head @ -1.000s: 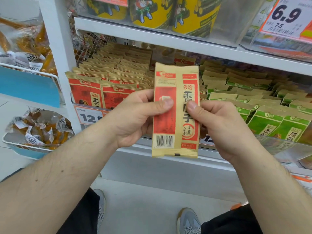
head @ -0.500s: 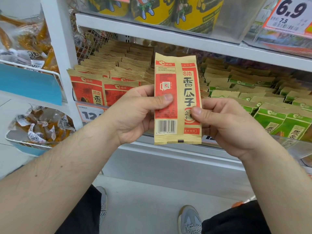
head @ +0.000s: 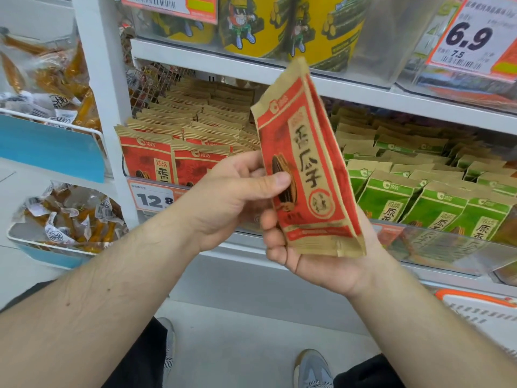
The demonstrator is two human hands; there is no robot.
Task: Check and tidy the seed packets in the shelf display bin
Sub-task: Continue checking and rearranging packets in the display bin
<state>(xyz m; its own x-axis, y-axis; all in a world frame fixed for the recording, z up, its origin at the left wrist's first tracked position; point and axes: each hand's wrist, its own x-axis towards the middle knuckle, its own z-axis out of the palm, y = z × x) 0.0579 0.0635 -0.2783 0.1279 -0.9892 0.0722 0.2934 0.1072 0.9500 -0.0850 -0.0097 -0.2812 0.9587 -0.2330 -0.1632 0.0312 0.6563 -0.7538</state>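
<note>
While the red seed packet (head: 306, 175) was held up in front of the shelf bin (head: 447, 249), it was gripped by both hands. Its left edge was pinched by the left hand (head: 235, 197), the thumb laid across the printed front and the fingers tucked behind. Its bottom end was cradled in the right hand (head: 316, 261), whose fingers were curled round the lower left corner from behind. The packet was tilted, its top leaning away toward the upper shelf (head: 335, 88), front side turned to the camera. Behind the packet, to its left, rows of matching red packets (head: 173, 152) were stood upright in the bin; to its right, green packets (head: 419, 197) were lined up in rows behind the bin's clear front wall. A price tag reading 12.8 (head: 152, 198) was fixed below the red rows, left of the held packet. Yellow tubs (head: 293, 26) were ranged on the shelf above it.
</note>
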